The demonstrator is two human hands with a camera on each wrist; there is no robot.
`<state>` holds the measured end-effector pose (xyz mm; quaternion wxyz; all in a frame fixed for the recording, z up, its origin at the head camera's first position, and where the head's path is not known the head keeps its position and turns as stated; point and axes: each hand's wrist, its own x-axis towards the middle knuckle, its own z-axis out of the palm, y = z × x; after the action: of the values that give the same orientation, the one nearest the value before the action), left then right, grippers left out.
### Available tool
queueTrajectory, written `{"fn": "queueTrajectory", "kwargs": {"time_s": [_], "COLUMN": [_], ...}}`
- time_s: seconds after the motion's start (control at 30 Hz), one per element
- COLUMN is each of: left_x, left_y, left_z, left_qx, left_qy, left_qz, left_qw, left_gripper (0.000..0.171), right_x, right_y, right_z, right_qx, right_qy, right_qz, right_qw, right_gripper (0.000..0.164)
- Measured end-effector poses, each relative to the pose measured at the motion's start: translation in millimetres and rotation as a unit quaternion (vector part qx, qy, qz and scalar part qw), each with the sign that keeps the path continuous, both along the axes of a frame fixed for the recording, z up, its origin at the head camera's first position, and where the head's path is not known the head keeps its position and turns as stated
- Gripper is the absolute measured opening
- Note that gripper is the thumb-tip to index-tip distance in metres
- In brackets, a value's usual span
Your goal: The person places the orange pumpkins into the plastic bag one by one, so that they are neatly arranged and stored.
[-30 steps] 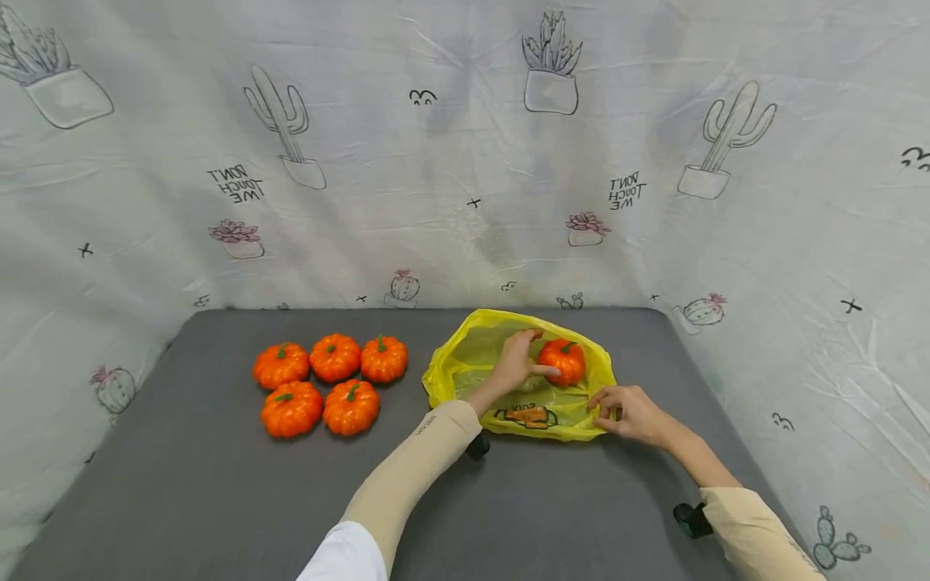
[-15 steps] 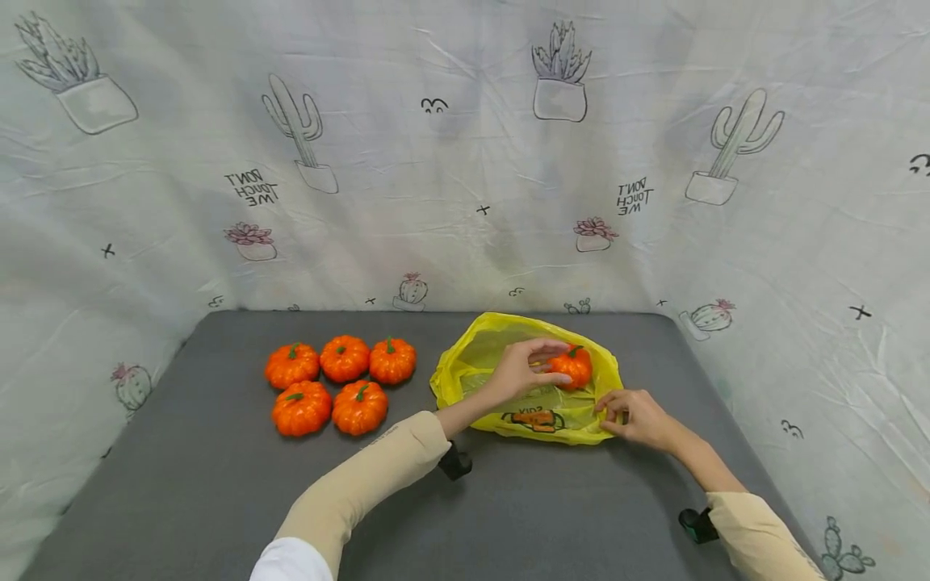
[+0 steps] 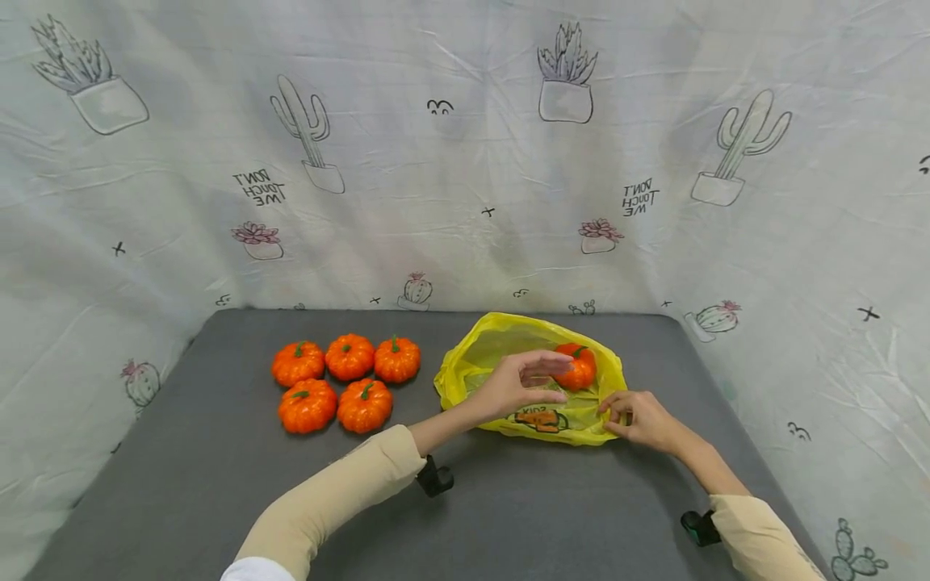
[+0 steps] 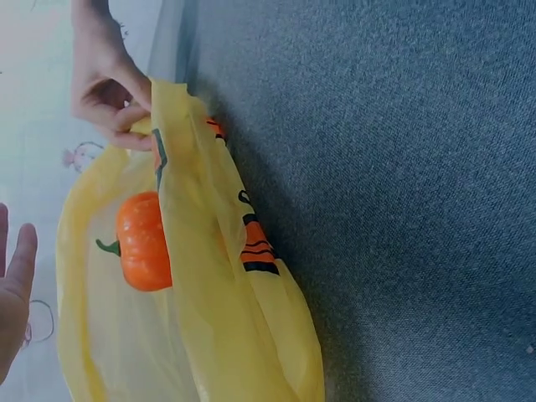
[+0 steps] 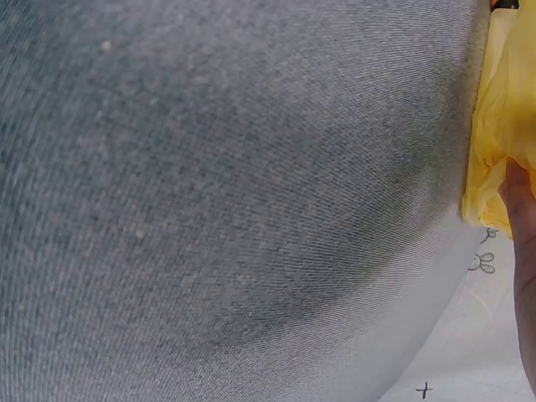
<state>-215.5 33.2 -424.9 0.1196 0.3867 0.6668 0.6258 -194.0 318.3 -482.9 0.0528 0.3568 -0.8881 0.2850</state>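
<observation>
A yellow plastic bag [image 3: 465,343] lies on the table with its mouth spread wide. Inside its right part sits one small orange pumpkin [image 3: 579,373] with a green stem, which also shows in the left wrist view as a pumpkin [image 4: 142,243] behind the bag's near wall. My left hand [image 3: 512,386] is over the bag's mouth, fingers extended and thumb apart, holding nothing. At the bag's right edge my right hand [image 3: 643,420] pinches the rim between thumb and fingers. In the right wrist view, a finger [image 5: 521,218] presses into the yellow plastic.
Several more orange pumpkins [image 3: 365,406] stand in two rows on the grey table [image 3: 538,508], left of the bag. A white cloth [image 3: 407,177] printed with cacti hangs behind the table and along both sides.
My left hand has drawn back leftward from the pumpkin in the bag, its fingers opening. The right hand keeps its hold on the rim. The head view has shifted slightly.
</observation>
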Motion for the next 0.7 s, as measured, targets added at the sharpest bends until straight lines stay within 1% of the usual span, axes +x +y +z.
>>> {"fn": "queueTrajectory", "kwargs": {"time_s": [0.13, 0.4, 0.5, 0.7], "left_x": [6.9, 25.0, 30.4, 41.5], "left_y": [-6.4, -23.0, -29.4, -42.8], "left_z": [3.4, 13.2, 14.3, 12.7], "left_qx": [0.002, 0.020, 0.025, 0.027], "left_qy": [-0.014, -0.013, -0.016, -0.037], "left_qz": [-0.012, -0.064, -0.075, -0.094], "left_qw": [0.9998, 0.9977, 0.9968, 0.9946], "left_gripper": [0.052, 0.048, 0.049, 0.054], "right_x": [1.0, 3.2, 4.0, 5.0], "right_y": [0.3, 2.6, 2.1, 1.1], "right_z": [-0.1, 1.3, 3.0, 3.6], "right_qx": [-0.005, -0.003, -0.006, -0.003], "right_qy": [-0.001, 0.014, 0.014, 0.013], "right_qz": [-0.004, -0.018, -0.019, -0.026], "right_qw": [1.000, 1.000, 1.000, 1.000], "right_gripper": [0.031, 0.030, 0.029, 0.030]}}
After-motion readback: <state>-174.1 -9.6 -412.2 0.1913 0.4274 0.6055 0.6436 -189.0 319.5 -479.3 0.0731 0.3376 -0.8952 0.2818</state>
